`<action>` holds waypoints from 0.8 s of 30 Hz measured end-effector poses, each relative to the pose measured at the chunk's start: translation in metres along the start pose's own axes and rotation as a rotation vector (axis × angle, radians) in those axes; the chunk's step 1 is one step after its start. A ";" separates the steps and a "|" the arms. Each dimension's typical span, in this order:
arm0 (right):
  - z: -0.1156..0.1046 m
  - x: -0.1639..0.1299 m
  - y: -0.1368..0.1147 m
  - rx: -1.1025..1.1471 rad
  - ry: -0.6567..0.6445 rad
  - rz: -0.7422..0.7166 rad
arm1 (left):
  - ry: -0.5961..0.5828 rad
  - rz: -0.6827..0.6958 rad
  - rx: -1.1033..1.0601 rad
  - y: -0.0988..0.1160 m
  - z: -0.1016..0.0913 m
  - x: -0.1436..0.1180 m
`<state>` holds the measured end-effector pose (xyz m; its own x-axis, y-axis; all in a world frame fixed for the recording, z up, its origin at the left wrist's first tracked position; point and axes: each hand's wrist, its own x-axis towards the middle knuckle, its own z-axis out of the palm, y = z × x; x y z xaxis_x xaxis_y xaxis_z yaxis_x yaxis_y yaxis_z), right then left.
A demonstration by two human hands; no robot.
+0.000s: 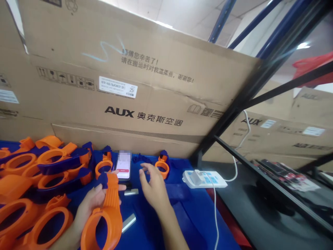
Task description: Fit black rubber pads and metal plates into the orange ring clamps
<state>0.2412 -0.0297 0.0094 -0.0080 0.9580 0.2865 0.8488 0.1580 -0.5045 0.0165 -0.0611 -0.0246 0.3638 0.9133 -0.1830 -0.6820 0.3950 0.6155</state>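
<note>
My left hand (95, 198) is closed around an orange plastic part (111, 208) with a large ring at its near end, a ribbed neck and a dark blue piece at its top. The palm is partly hidden behind the part. My right hand (153, 184) hovers over the blue surface with its fingers apart and slightly bent, nothing in them. Just beyond it stands another orange ring part (162, 166) with a blue top. Between the hands lie a phone (123, 166) with a lit screen and a flat silver metal piece (131, 192). A second silver piece (128, 223) rests nearer to me.
Several orange ring parts (22, 163) with blue pieces are heaped at the left. A white power strip (204, 179) with cords lies at the right. Behind stands a large cardboard box (145, 97). A black metal frame (223, 121) slants along the right side, beside a dark tabletop (234, 198).
</note>
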 end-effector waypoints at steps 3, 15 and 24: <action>-0.012 0.004 0.021 -0.170 -0.027 0.149 | -0.018 0.001 -0.035 0.004 0.001 0.001; -0.020 -0.006 0.035 -0.385 -0.261 0.351 | 0.012 0.051 0.002 0.003 0.002 0.005; -0.010 -0.003 0.033 -0.232 -0.162 0.187 | -0.036 -0.064 0.082 -0.002 0.001 -0.002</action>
<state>0.2744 -0.0298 0.0004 0.0906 0.9938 0.0638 0.9412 -0.0645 -0.3317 0.0175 -0.0639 -0.0250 0.4289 0.8816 -0.1972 -0.6031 0.4419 0.6640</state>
